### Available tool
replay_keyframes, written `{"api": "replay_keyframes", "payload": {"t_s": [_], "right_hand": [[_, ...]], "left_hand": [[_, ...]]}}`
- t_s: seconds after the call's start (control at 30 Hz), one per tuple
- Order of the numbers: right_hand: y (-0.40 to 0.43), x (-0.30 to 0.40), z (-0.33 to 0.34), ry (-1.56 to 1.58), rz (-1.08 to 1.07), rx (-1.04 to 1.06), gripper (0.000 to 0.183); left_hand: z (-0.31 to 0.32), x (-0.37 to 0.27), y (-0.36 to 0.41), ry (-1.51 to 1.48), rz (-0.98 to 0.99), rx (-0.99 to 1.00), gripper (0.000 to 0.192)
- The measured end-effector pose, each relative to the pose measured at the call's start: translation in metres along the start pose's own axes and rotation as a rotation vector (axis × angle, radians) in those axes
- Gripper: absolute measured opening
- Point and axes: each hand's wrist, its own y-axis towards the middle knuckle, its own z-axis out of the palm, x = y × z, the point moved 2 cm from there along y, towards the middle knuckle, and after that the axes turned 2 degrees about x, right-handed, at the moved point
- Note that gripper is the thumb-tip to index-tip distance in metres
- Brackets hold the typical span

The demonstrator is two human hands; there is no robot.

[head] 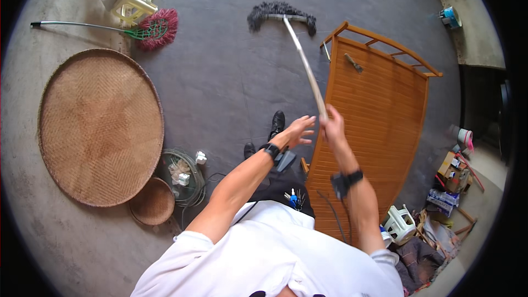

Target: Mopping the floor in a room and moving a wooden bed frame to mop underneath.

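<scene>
My right hand (333, 128) is closed around the end of a long pale mop handle (306, 66). The handle runs up and left to a dark shaggy mop head (282, 11) on the grey floor. My left hand (298, 132), fingers apart and holding nothing, is just left of the handle's end. Both wrists wear black straps with devices. To the right of the handle stands a slatted wooden bed (375, 123), partly behind my right arm. On its slats lies a scraper (353, 63).
Left are a big round woven tray (103, 128), a smaller basket (152, 201), coiled hose (200, 185), a magenta-bristled brush (159, 29) and a pale plastic stool (134, 3). At right are a blue can (450, 17), a white stool (399, 225), cartons (456, 173) and crumpled cloth (416, 260).
</scene>
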Motion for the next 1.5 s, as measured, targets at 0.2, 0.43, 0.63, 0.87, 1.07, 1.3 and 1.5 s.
{"api": "replay_keyframes", "payload": {"t_s": [0.2,0.43,0.63,0.87,1.07,1.3,1.5], "right_hand": [[0.197,0.068,0.004,-0.499,-0.192,-0.098,0.021],[0.139,0.008,0.018,-0.991,-0.304,-0.160,0.034],[-0.053,-0.087,0.018,-0.869,-0.220,-0.008,0.058],[-0.255,-0.041,-0.014,-0.800,-0.048,0.073,0.064],[-0.293,-0.052,-0.052,-1.247,-0.105,0.178,0.066],[-0.126,-0.006,0.025,-1.300,-0.366,0.205,0.064],[0.110,0.044,0.148,-1.292,-0.500,0.232,0.046]], "left_hand": [[-0.043,0.043,-0.065,-0.183,-0.174,-0.252,0.050],[-0.050,0.038,-0.091,-0.292,-0.107,-0.320,0.040],[-0.041,0.043,-0.052,-0.268,-0.183,-0.178,0.048],[0.024,0.108,0.011,-0.451,-0.463,-0.241,0.019],[0.049,0.179,0.034,-0.560,-0.423,-0.310,0.006],[-0.041,0.059,0.016,-0.608,0.039,-0.218,0.019],[-0.100,-0.010,-0.079,-0.750,0.292,-0.422,0.027]]}}
